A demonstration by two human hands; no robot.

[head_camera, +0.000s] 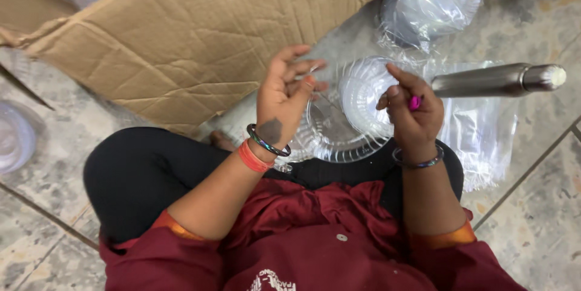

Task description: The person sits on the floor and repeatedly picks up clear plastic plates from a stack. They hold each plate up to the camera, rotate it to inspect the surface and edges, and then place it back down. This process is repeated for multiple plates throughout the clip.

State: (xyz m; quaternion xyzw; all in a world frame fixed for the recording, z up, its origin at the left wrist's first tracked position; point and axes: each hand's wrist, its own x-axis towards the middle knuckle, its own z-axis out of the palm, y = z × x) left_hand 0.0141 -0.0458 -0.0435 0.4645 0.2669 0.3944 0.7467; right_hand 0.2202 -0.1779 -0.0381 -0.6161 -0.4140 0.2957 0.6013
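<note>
1. The person sits on the tiled floor (532, 230), and the clear plastic dishes (357, 106) lie in front of the knees, between the two raised hands
2. The left hand (281, 100) is half open, fingers spread and curled loosely; whether it pinches a dish rim cannot be told
3. The right hand (411, 112) closes its fingers around a small pink object (414, 103) (its kind is too small to make out)
4. Judging by this, the work goes best with a light fingertip grip, since thin plastic probably cracks or sticks together
5. The steel bottle (496, 80) lies just beside the right hand, with wrapped stacks of dishes (433, 0) and a cardboard sheet (193, 37) beyond
</note>
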